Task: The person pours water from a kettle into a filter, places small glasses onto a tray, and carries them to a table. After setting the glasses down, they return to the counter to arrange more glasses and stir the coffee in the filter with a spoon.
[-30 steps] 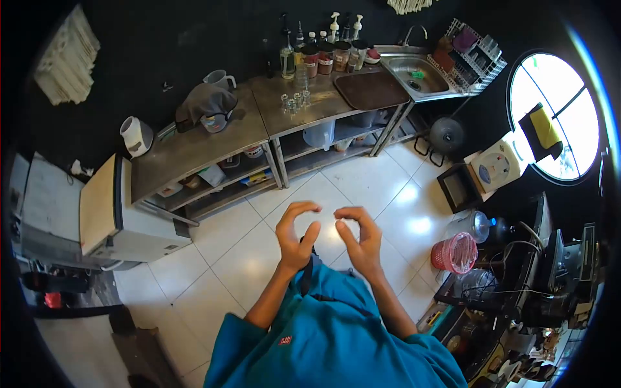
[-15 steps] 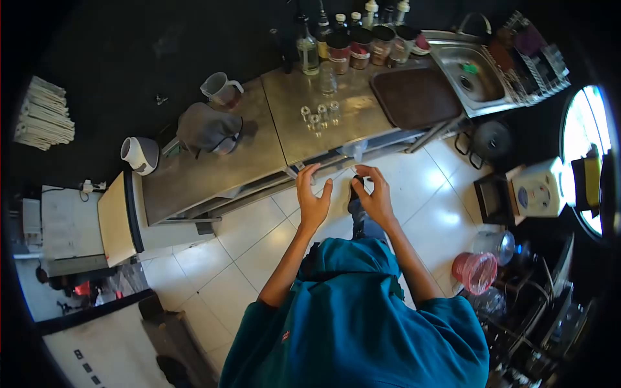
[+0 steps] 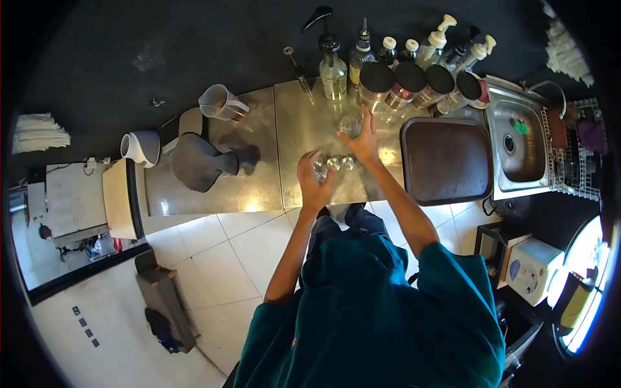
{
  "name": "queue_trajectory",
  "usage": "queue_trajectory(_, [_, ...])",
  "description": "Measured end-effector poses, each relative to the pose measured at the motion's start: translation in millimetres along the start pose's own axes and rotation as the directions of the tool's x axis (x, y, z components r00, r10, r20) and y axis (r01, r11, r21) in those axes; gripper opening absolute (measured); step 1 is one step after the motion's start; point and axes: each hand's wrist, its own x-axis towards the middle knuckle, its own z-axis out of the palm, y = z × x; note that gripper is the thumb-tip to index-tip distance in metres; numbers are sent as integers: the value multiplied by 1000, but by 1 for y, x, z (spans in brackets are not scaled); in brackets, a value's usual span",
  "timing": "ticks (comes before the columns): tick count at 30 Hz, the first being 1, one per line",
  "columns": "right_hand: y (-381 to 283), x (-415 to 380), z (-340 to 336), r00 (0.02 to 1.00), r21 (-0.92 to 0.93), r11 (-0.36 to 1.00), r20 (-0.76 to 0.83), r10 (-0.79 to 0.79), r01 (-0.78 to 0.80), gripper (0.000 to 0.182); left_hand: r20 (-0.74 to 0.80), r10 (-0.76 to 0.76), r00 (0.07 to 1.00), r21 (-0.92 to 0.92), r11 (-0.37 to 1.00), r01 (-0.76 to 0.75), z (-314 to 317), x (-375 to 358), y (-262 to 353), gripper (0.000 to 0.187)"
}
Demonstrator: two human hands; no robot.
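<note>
My left hand (image 3: 313, 183) is low over the steel counter, fingers curved and apart around a small clear glass (image 3: 319, 167) at the left of a cluster. Beside its thumb stand another small glass (image 3: 333, 163) and a third one (image 3: 348, 163). Farther back, my right hand (image 3: 364, 143) reaches over the counter with thumb and fingers spread along the right and near sides of a larger clear glass (image 3: 350, 121). Whether either hand presses on its glass is hard to make out. All the glasses appear to rest on the counter.
Lidded jars (image 3: 409, 77), a pump bottle (image 3: 334, 77) and other bottles line the back. A brown tray (image 3: 446, 161) lies at right, beside the sink (image 3: 517, 174). At left are a measuring jug (image 3: 223, 103) and a grey cloth-covered object (image 3: 197, 161).
The view has moved closer to the counter. Both hands went from hanging in front of its edge to over it, the left at the small glasses, the right at the larger glass.
</note>
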Motion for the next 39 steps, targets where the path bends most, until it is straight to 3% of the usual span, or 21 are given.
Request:
queue_trajectory(2, [0,12,13,999,48,999,-34,27,-25,98,136,-67,988,25,998,64,5,30,0,49])
queue_trajectory(4, [3,16,19,965,100,960,49,259,-263,85,201,-192,961,-48,977,206,21,52,-16,50])
queue_trajectory(6, [14,20,21,972,83,969,28,233,-234,81,269,-329,905,-221,894,390,42,70,-36,54])
queue_trajectory(10, [8,17,2,977,141,968,70,201,-209,73,507,-502,701,-215,713,667,76,107,-63,55])
queue_trajectory(12, [35,18,11,975,145,965,21,219,-220,66,453,-513,730,-217,730,648,106,114,-87,42])
queue_trajectory(15, [42,10,9,861,484,738,69,503,-470,36,730,-452,512,-157,619,769,132,113,-107,34])
queue_trajectory(16, [45,-1,10,856,480,735,68,512,-478,36,736,-452,503,-151,615,774,127,114,-88,34])
queue_trajectory(18, [50,-9,12,732,720,441,137,667,-536,37,742,-474,474,-340,344,875,120,118,-47,33])
queue_trajectory(19, [45,-11,10,683,823,236,230,694,-517,45,738,-437,515,-411,315,856,121,117,-44,33])
queue_trajectory(22, [38,-18,5,628,861,84,297,719,-502,62,774,-355,524,-429,314,847,116,107,-35,34])
queue_trajectory(24, [17,-20,-3,644,867,112,267,717,-485,55,786,-336,518,-440,285,852,106,104,-33,27])
queue_trajectory(26, [-36,-4,-28,849,684,570,141,509,-455,43,739,-291,607,-601,121,790,89,104,-22,19])
queue_trajectory(27, [-52,1,-29,865,639,644,68,498,-421,31,733,-251,632,-651,10,759,73,104,-15,16])
queue_trajectory(28, [-70,8,-37,863,632,648,68,501,-425,31,736,-249,629,-650,0,760,63,108,-14,16])
queue_trajectory(30, [-109,16,-52,933,339,872,206,297,-352,53,634,-131,762,-773,-144,618,36,105,-17,22])
queue_trajectory(31, [-126,19,-53,933,339,872,198,300,-352,53,638,-124,760,-769,-143,623,15,110,-8,22])
queue_trajectory(33, [-154,26,-56,981,422,906,168,-100,20,79,566,-258,783,-824,-199,531,-30,115,12,27])
queue_trajectory(34, [-162,23,-58,981,419,908,168,-95,16,79,571,-258,780,-821,-202,534,-45,108,6,27])
queue_trajectory(36, [-173,21,-55,960,648,761,228,-164,-24,96,431,-176,885,-902,-84,423,-76,98,-15,66])
queue_trajectory(37, [-173,17,-54,966,681,732,189,-176,0,90,434,-183,882,-901,-80,426,-91,90,-25,66])
queue_trajectory(39, [-169,-5,-51,973,688,718,219,-68,-104,87,392,-380,838,-918,-223,328,-115,71,-42,28])
